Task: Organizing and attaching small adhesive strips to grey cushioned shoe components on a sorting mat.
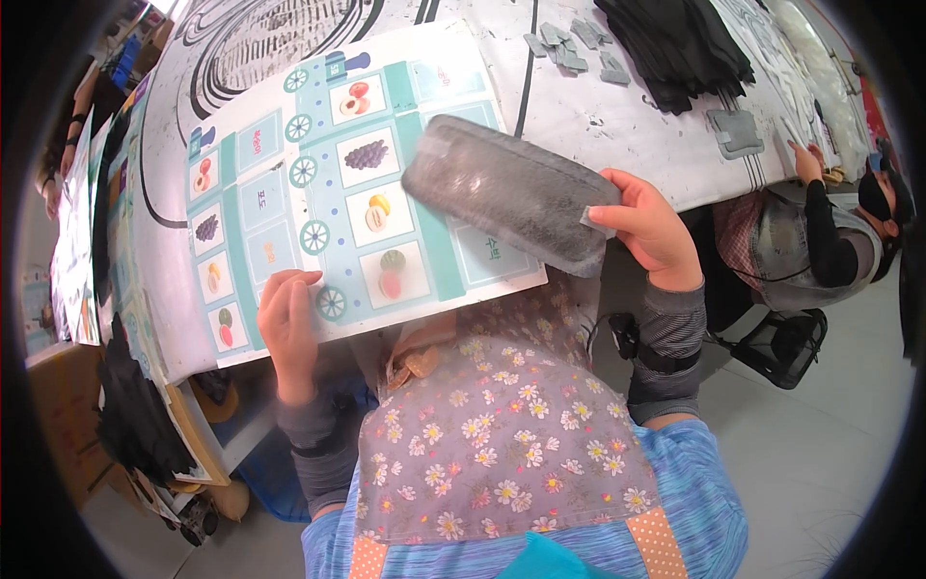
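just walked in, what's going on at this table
A person in a floral apron presses the left hand on a pale blue printed sheet with train and fruit pictures at the table's edge. The right hand holds a grey felt pouch in clear plastic above it. A co-worker works nearby.

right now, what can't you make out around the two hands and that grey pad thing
- Grey pad, head view: motion-blurred, so its surface and material are unclear.
- Printed sheet: its right part is hidden behind the pad.
- Right hand: fingertips hidden behind the pad's end.
- Left hand: palm side faces the sheet, unseen.
- Grey pieces up the table: too small to identify.
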Available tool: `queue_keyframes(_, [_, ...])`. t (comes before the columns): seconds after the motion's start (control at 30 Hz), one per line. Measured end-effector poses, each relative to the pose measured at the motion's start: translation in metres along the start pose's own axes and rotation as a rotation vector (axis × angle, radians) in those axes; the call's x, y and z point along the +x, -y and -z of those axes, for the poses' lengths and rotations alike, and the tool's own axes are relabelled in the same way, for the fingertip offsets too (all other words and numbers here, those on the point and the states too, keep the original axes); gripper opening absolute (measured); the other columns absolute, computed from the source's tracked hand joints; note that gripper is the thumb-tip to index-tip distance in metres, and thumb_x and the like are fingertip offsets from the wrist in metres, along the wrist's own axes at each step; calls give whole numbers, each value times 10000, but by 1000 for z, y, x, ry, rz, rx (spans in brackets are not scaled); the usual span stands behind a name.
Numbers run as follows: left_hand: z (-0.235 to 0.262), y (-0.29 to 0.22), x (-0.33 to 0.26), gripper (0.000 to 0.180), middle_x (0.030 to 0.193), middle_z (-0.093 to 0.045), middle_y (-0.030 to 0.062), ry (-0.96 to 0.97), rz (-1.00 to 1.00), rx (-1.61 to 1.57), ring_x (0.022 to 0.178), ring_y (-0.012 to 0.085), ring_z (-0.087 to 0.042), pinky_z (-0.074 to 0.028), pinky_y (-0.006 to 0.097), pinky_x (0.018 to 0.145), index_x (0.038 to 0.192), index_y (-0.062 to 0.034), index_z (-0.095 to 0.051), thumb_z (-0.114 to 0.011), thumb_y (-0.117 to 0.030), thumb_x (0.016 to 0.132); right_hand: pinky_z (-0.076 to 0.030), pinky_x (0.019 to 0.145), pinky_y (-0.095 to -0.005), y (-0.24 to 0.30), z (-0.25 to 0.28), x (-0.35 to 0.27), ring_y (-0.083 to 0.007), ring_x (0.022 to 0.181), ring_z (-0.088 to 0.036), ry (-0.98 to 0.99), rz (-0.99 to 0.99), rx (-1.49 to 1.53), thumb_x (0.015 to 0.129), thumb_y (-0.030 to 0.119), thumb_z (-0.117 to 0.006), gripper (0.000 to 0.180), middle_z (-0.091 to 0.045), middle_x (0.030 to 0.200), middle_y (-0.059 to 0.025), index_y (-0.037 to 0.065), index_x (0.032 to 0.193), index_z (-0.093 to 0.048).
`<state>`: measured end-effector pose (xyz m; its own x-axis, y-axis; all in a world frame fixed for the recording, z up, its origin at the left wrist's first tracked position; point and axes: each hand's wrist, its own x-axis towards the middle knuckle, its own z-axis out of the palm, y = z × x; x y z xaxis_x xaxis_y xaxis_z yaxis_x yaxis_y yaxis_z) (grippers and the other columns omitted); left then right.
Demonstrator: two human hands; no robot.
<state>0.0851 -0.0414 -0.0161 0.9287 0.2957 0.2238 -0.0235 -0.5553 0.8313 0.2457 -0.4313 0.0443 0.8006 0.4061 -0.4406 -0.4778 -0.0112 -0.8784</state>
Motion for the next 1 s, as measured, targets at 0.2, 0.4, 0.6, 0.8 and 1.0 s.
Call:
queue_keyframes(0.2, [-6,-1,3,180,914,-655,132,-39,-5,73,849,233,-621,-487,329,767,933,42,-714,-554,-42,943,-486,861,-247,-19,12,-1,-85,936,-612,92,-48,-140,829,46,-735,386,-660,1045,-16,-11,1186,-602])
queue_keyframes(0.4, [-7,6,7,178,897,-662,130,-39,-88,126,828,216,-622,-482,318,745,916,58,-705,-569,-51,953,-480,846,-241,-16,-5,2,-88,945,-605,136,-76,-252,823,49,-714,464,-653,1079,-24,-32,1256,-569])
queue_keyframes(0.6, [-8,-6,0,68,883,-672,140,-95,-175,292,814,332,-636,-514,408,734,889,-6,-686,-669,-70,875,-479,924,-281,-24,-6,6,-132,1065,-597,217,-34,-309,808,4,-700,574,-629,1180,-61,-40,1345,-504])
queue_keyframes(0.8, [-9,-34,-22,53,838,-677,77,-253,-324,325,744,268,-641,-478,370,677,848,-39,-703,-711,-47,796,-454,952,-278,-25,-13,-3,-137,1071,-595,251,12,-157,777,-48,-641,538,-626,1170,-58,-30,1299,-511])
queue_keyframes(1.0, [13,-45,-61,62,729,-652,66,-441,-402,339,652,247,-615,-451,351,605,779,-52,-704,-701,-7,737,-455,944,-275,-23,-15,8,-129,1032,-605,252,24,-43,773,-43,-631,494,-636,1135,-55,-19,1256,-529])
